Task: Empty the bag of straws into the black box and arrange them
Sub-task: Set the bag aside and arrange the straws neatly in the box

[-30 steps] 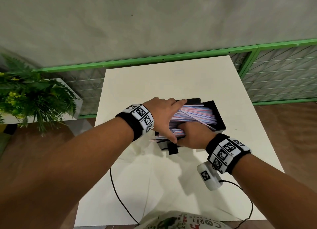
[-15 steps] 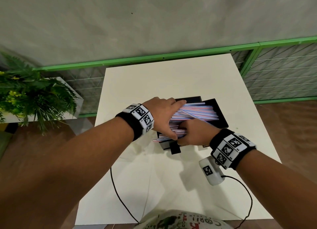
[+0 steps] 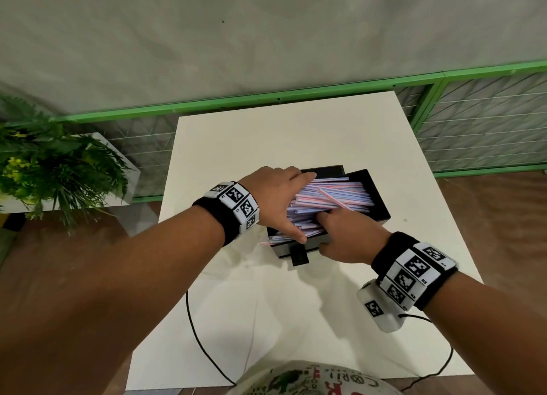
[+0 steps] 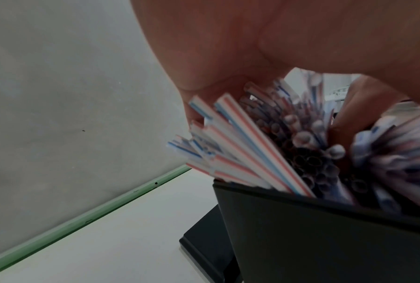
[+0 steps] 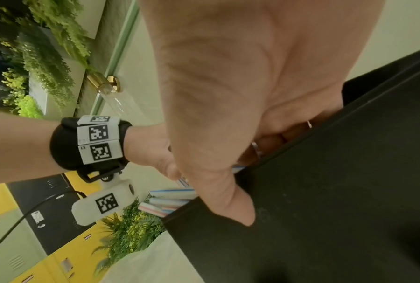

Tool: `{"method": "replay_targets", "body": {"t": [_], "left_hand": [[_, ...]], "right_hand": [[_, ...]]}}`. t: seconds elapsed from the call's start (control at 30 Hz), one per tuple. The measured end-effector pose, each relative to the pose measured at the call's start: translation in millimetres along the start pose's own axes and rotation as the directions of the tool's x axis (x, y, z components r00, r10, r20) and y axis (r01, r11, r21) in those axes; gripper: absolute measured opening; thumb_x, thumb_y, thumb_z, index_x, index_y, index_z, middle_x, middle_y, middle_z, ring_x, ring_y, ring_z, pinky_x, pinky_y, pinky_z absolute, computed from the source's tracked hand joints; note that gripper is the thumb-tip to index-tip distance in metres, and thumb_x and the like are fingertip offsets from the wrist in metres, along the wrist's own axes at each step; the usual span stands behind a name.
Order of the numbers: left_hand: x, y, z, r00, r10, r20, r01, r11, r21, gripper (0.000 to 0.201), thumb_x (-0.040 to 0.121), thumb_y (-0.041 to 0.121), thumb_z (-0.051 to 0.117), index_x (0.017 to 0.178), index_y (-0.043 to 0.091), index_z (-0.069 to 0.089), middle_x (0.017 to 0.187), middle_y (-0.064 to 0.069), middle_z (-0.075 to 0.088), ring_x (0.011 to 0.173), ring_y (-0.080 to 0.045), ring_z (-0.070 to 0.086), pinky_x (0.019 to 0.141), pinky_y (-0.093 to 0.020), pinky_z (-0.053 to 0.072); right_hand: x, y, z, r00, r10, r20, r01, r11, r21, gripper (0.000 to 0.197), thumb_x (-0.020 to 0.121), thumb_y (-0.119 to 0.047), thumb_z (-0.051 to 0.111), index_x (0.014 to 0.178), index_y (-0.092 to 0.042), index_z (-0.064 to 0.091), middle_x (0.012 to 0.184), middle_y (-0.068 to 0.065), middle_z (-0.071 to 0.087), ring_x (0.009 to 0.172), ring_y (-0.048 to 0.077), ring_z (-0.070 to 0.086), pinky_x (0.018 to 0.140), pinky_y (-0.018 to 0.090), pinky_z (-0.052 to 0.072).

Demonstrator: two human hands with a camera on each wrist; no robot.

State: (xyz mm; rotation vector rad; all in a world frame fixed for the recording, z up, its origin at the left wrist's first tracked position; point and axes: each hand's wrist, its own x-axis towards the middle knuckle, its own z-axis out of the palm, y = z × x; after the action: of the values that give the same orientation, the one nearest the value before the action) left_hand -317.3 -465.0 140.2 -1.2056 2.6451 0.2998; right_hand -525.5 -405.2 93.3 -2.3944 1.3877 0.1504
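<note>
Red-and-blue striped plastic straws fill the black rectangular box, pressed under the left hand's flat fingers, while the right hand grips the near wall.

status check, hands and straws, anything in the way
Left hand flat on the straws, pressing. Right hand grips the box wall. Some straw ends overhang the left end. Nothing blocking.

Box top: blocked by left hand and straws.
Near wall: right hand against it.
Far desk: bare, passable.
</note>
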Motion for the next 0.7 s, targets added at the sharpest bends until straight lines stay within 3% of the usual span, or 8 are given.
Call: {"method": "replay_targets", "body": {"t": [0.1, 0.2, 0.3, 0.37, 0.47, 0.57, 0.63, 0.7], "left_hand": [[-8, 0, -1, 0.992, -0.019, -0.123, 0.017, 1.0, -0.019, 0.134, 0.057, 0.098, 0.057, 0.16, 0.022, 0.017, 0.161, -0.005, 0.033, 0.144, -0.026, 0.039, 0.12, -0.045, 0.031], [-28, 2, -3, 0.951, -0.091, -0.295, 0.059, 0.992, -0.115, 0.12, 0.071, 0.093, 0.053, 0.161, 0.022, 0.018, 0.167, -0.005, 0.022, 0.153, -0.023, 0.024, 0.125, -0.051, 0.021], [-52, 7, 9, 0.818, -0.254, -0.516, 0.073, 0.936, -0.345, 0.087, 0.093, 0.07, 0.046, 0.158, 0.016, 0.026, 0.167, -0.006, 0.024, 0.154, -0.02, 0.023, 0.126, -0.043, 0.022], [-64, 12, 26, 0.712, -0.408, -0.572, 0.048, 0.84, -0.54, 0.074, 0.1, 0.058, 0.041, 0.157, 0.012, 0.03, 0.166, -0.008, 0.026, 0.154, -0.018, 0.023, 0.126, -0.039, 0.022], [-66, 23, 57, 0.594, -0.599, -0.537, 0.026, 0.682, -0.731, 0.067, 0.102, 0.051, 0.037, 0.156, 0.012, 0.029, 0.165, -0.008, 0.027, 0.154, -0.019, 0.024, 0.125, -0.044, 0.025], [-55, 36, 74, 0.528, -0.768, -0.362, 0.02, 0.437, -0.899, 0.072, 0.099, 0.059, 0.035, 0.158, 0.02, 0.025, 0.165, 0.0, 0.025, 0.152, -0.016, 0.026, 0.124, -0.047, 0.027], [-45, 43, 79, 0.482, -0.843, -0.238, -0.001, 0.271, -0.963, 0.077, 0.094, 0.067, 0.034, 0.159, 0.026, 0.024, 0.165, 0.006, 0.024, 0.151, -0.01, 0.026, 0.125, -0.039, 0.026], [-38, 48, 81, 0.433, -0.884, -0.174, -0.046, 0.171, -0.984, 0.077, 0.094, 0.066, 0.036, 0.159, 0.027, 0.024, 0.164, 0.008, 0.025, 0.146, -0.006, 0.03, 0.118, -0.022, 0.027]], "right_hand": [[-5, -1, -1, 0.998, -0.012, -0.067, 0.013, 1.0, 0.012, 0.035, 0.08, -0.034, 0.059, 0.109, -0.013, 0.057, 0.101, 0.009, 0.066, 0.093, 0.032, 0.065, 0.067, 0.035, 0.049], [-10, 0, -1, 0.991, -0.032, -0.134, 0.032, 0.999, -0.001, 0.024, 0.081, -0.022, 0.056, 0.104, -0.013, 0.056, 0.098, 0.01, 0.067, 0.089, 0.035, 0.065, 0.064, 0.039, 0.048], [-18, 1, 0, 0.976, -0.077, -0.205, 0.078, 0.997, -0.002, 0.021, 0.081, -0.015, 0.05, 0.1, -0.013, 0.059, 0.092, 0.009, 0.067, 0.081, 0.036, 0.065, 0.059, 0.042, 0.051], [-26, 2, 2, 0.955, -0.139, -0.263, 0.148, 0.989, 0.016, 0.027, 0.082, -0.017, 0.042, 0.099, -0.013, 0.062, 0.089, 0.006, 0.066, 0.08, 0.034, 0.064, 0.058, 0.042, 0.051], [-37, 9, 3, 0.878, -0.244, -0.412, 0.284, 0.958, 0.037, 0.021, 0.083, -0.01, 0.049, 0.094, -0.01, 0.067, 0.083, 0.004, 0.063, 0.077, 0.029, 0.059, 0.064, 0.039, 0.05], [-38, 28, -3, 0.809, -0.15, -0.569, 0.253, 0.962, 0.106, 0.018, 0.077, -0.005, 0.06, 0.093, -0.007, 0.068, 0.087, 0.007, 0.06, 0.082, 0.031, 0.055, 0.073, 0.042, 0.048], [-34, 45, -6, 0.816, -0.045, -0.576, 0.165, 0.974, 0.157, 0.033, 0.074, -0.012, 0.067, 0.107, -0.005, 0.065, 0.106, 0.011, 0.06, 0.097, 0.033, 0.056, 0.085, 0.045, 0.049], [-29, 59, -6, 0.851, -0.021, -0.525, 0.107, 0.985, 0.135, 0.053, 0.074, -0.024, 0.068, 0.122, -0.004, 0.059, 0.125, 0.014, 0.055, 0.113, 0.035, 0.053, 0.098, 0.047, 0.046]]}}
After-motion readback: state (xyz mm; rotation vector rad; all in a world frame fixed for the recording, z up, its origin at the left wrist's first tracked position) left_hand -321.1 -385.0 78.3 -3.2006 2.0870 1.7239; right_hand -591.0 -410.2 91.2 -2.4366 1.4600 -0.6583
